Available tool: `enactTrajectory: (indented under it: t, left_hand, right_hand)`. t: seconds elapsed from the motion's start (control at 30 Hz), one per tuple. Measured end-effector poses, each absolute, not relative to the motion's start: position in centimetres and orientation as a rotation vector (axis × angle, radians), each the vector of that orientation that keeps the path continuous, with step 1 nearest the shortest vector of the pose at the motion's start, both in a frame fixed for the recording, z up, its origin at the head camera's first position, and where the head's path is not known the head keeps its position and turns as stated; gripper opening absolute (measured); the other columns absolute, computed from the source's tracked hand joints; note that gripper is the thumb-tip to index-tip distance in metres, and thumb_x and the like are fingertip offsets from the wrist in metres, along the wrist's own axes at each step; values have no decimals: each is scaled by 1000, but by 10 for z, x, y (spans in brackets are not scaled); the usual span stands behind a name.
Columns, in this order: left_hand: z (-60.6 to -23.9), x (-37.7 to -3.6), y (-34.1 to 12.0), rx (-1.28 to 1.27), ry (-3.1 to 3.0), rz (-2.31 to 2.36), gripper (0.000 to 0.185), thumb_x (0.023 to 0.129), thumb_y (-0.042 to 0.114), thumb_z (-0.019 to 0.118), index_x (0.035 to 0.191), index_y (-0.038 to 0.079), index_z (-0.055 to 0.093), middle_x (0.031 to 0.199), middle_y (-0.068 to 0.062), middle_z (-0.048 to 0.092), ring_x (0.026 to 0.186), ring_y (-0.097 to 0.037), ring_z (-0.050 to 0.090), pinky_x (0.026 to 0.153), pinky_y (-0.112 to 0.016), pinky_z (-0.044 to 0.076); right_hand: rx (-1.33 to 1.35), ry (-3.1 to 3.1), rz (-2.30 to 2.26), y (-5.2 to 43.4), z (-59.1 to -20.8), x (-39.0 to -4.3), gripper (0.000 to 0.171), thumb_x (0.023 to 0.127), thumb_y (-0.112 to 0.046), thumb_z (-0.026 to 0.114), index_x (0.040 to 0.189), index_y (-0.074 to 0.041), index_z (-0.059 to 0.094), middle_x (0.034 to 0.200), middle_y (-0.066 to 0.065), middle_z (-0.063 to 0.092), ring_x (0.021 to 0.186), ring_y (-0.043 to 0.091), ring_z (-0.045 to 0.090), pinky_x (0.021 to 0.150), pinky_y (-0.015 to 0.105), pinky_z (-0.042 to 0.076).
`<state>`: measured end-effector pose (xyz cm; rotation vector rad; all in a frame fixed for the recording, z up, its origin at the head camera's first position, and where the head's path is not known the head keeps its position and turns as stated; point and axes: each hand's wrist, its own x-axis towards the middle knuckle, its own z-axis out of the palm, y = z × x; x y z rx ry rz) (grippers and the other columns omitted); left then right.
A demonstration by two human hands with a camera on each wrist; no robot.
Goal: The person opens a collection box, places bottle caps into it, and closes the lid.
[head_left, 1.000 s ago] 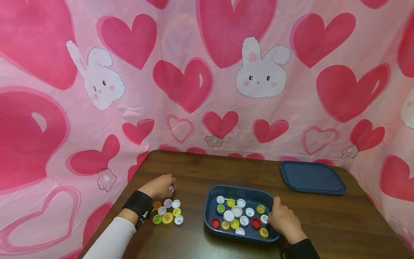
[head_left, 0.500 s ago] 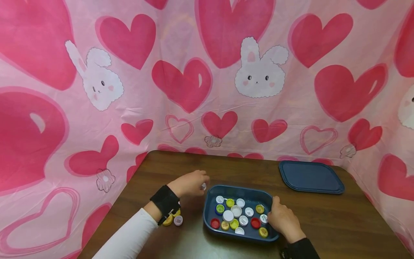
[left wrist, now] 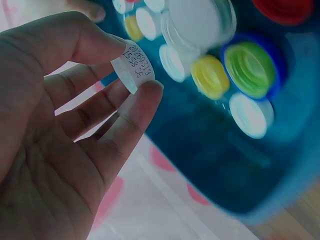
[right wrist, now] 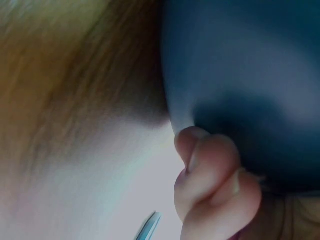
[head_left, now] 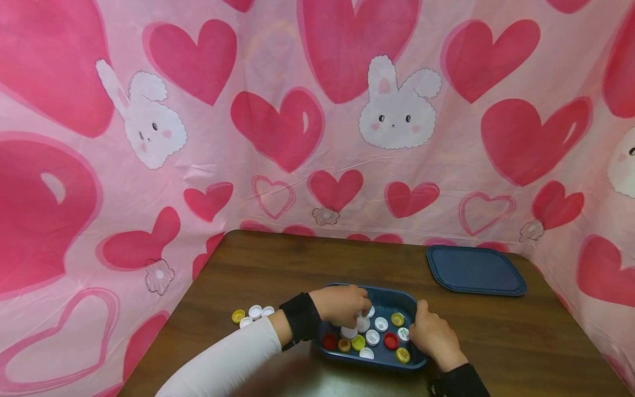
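Left hand [head_left: 342, 304] moved from bench pile to over blue tray [head_left: 412, 304], pinching white cap [left wrist: 133, 67] by edge. Cap light, stiff, slippery; pinch rim. Right hand [head_left: 434, 335] grips tray rim at 3 o'clock.

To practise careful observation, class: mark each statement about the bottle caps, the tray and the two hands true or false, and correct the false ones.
1. The left hand pinches a white cap. True.
2. The left hand is over the blue tray. True.
3. The right hand rests on the blue lid. False: it grips the tray's right edge; the lid lies apart, farther back.
4. Every cap is in the tray. False: a few loose caps lie on the table, left of it.
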<state>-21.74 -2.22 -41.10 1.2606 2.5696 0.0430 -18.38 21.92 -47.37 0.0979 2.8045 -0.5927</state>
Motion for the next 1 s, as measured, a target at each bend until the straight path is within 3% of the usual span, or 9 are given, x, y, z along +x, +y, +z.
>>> enactTrajectory:
  t: [0.53,0.77,1.0]
  left_hand:
    - [-423,-213,18,1408,2391,-76,22,94,22,73,116,21,72,101,9,61,85,-4,52,75,-15,45]
    - [-432,-210,23,1430,2353,-120,19,98,17,66,116,22,72,97,9,58,83,-5,51,72,-15,44]
    - [-434,-210,21,1438,2386,-124,16,97,20,67,112,23,72,96,10,57,81,-4,52,70,-16,43]
  right_hand:
    - [42,2858,-608,220,-474,-182,34,90,-13,60,114,4,42,84,18,63,73,31,62,63,47,49]
    - [56,2838,-620,219,-474,-182,33,90,-12,60,113,4,42,84,17,63,73,31,61,64,47,49]
    - [30,2852,-614,221,-473,-180,36,91,-13,60,115,6,41,85,19,63,75,34,62,65,49,50]
